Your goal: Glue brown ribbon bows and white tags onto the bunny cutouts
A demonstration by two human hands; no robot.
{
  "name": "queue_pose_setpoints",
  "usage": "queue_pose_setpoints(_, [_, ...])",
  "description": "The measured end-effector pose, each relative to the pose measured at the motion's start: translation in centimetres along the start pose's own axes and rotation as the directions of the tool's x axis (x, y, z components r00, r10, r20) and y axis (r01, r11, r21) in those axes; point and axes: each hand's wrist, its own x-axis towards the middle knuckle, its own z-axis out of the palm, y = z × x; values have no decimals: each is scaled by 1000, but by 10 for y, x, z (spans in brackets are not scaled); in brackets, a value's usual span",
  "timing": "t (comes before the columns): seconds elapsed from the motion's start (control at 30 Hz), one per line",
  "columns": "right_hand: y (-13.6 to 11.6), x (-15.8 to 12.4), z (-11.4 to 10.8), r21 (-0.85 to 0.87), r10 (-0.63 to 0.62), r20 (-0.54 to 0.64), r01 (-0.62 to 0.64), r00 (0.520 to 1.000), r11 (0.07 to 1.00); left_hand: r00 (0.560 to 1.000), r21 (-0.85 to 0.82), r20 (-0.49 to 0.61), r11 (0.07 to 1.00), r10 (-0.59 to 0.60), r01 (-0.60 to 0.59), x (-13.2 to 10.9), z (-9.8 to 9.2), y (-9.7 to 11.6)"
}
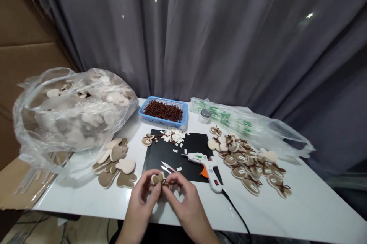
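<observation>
Near the table's front edge, my left hand (146, 194) pinches a small brown-and-cream felt bunny head (157, 178), its ears pointing up and away. My right hand (183, 198) is closed at the same piece, fingertips on a dark brown bow (166, 183) against the felt. Most of the bunny head is hidden behind my fingers and thumbs. Just beyond them lie scissors (168, 166) with their blades apart. A white glue gun (206, 165) with an orange trigger rests to the right, its nozzle pointing left over a black mat (163, 156).
White labels (173, 136) are heaped at the mat's back edge. Behind stands a blue basket (143, 113) of brown bows. Plain bunny pieces (110, 177) lie left, near a stuffed clear bag (77, 110). Bowed, labelled bunnies (239, 156) pile up right, beside a jar (204, 116) and plastic bag (258, 123).
</observation>
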Motion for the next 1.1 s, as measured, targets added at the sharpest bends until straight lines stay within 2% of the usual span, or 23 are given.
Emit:
queue_pose_setpoints(0.13, [0, 1, 0, 10, 15, -47, -14, 999, 1000, 1000, -65, -5, 998, -10, 9, 8, 9, 9])
queue_pose_setpoints(0.27, [5, 1, -1, 7, 22, -70, -22, 997, 1000, 999, -141, 11, 989, -49, 50, 14, 15, 7])
queue_pose_setpoints(0.4, [6, 2, -2, 23, 36, -81, -35, 996, 999, 999, -137, 26, 990, -28, 31, 17, 17, 5])
queue_pose_setpoints(0.6, [-3, 4, -4, 49, 19, -105, -14, 994, 999, 998, -98, -61, 995, -25, 18, 15, 23, 6])
queue_pose_setpoints(0.87, [-5, 5, -4, 21, -31, -117, 34, 993, 999, 998, -85, -67, 996, -10, 4, 15, 22, 1])
queue_pose_setpoints(1.1, [-4, 4, -4, 19, -19, -99, 21, 995, 1000, 999, -139, -16, 990, -33, 31, 18, 17, 5])
